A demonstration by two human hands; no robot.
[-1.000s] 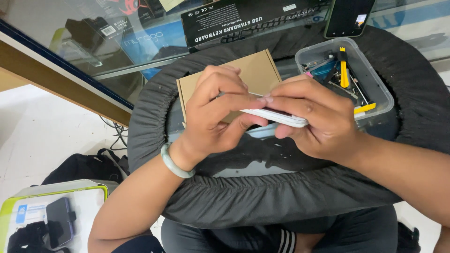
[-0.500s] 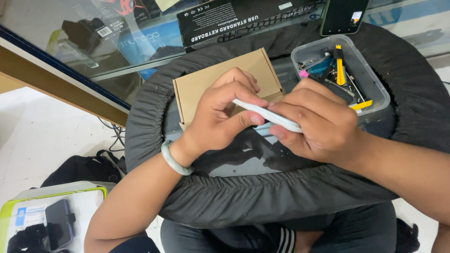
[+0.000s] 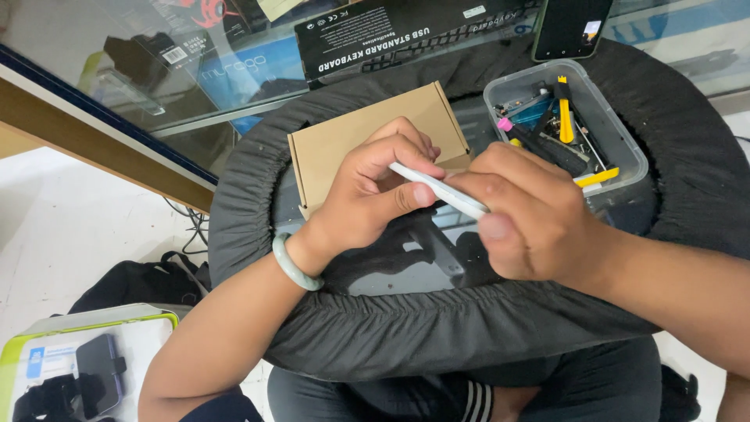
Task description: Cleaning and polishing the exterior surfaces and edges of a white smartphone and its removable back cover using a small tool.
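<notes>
Compared with the earlier frame, both hands sit slightly nearer and the white slim device [image 3: 437, 190] tilts more steeply, its far-left end raised. The left hand [image 3: 371, 191] pinches that end, thumb beneath and fingers curled over. The right hand [image 3: 531, 215] is clamped around the near-right end. The device sits above the cardboard box [image 3: 351, 144], left of the clear plastic tool tray [image 3: 625, 156].

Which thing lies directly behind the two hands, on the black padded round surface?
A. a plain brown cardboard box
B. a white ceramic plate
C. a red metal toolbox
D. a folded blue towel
A. A plain brown cardboard box lies flat just beyond the left hand and right hand, which together hold a thin white device; beside it stands a clear plastic tub of small tools.
</notes>
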